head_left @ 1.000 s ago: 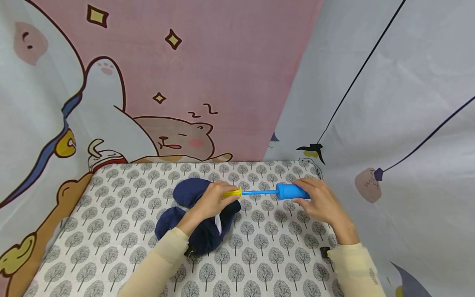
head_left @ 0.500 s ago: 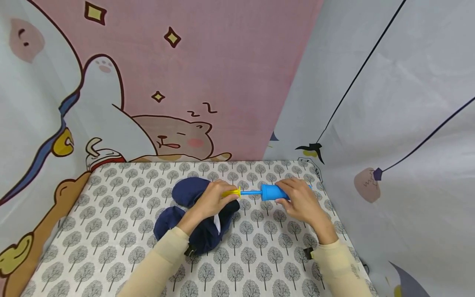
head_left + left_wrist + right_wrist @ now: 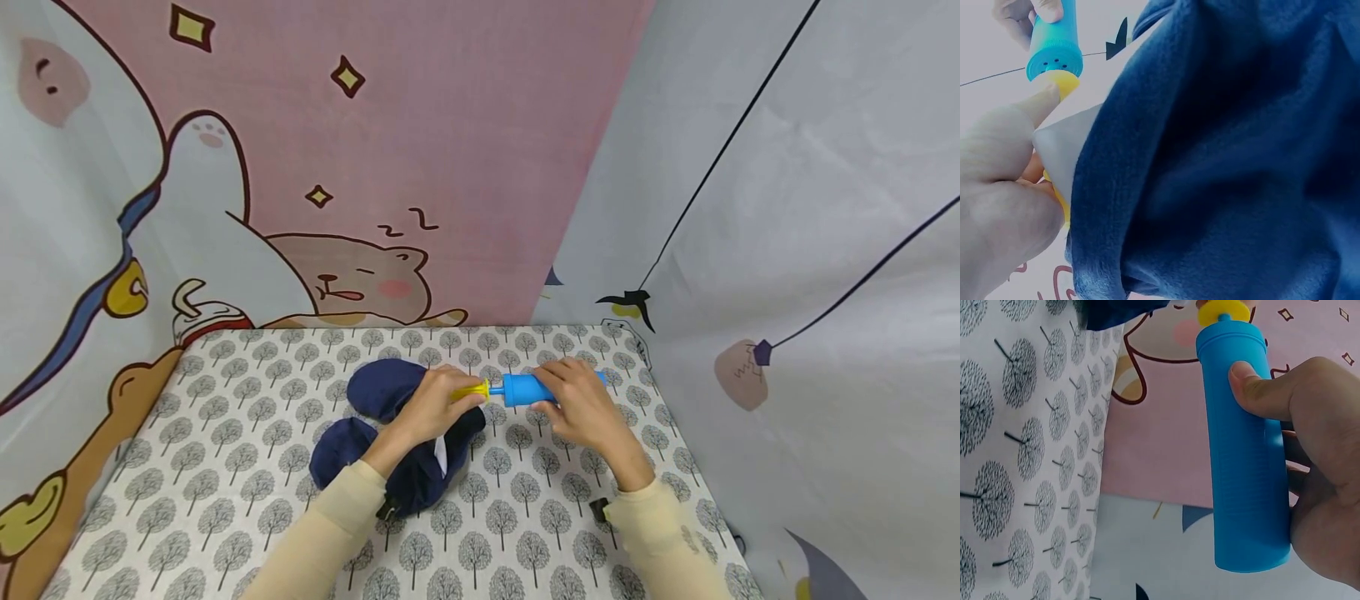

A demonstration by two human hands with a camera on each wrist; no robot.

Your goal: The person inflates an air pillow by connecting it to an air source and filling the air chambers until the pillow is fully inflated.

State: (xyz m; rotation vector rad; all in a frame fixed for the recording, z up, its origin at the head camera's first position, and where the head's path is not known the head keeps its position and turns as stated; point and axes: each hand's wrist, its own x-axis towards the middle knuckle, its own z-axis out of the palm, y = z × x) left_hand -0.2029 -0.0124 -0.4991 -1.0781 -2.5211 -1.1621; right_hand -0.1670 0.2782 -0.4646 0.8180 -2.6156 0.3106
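In the head view a blue hand pump (image 3: 519,389) lies level between my hands. My left hand (image 3: 433,406) grips its yellow handle (image 3: 472,390). My right hand (image 3: 581,406) holds the blue barrel; in the right wrist view the thumb lies along the barrel (image 3: 1244,469). Only a short piece of the blue rod shows between barrel and handle. Under my left hand and forearm rests a limp navy velvety item (image 3: 423,479) with a white tag (image 3: 440,456), partly hidden; its kind is unclear. It fills much of the left wrist view as navy fabric (image 3: 1229,156).
A tree-print cloth (image 3: 225,467) covers the table. Cartoon-printed curtains rise behind it, pink at the back (image 3: 450,150) and pale on the right (image 3: 825,208). A small black piece (image 3: 599,509) shows beside my right sleeve.
My right hand has moved left with the barrel, toward my left hand. The exposed rod has become much shorter. My left hand and the navy item stay nearly in place.
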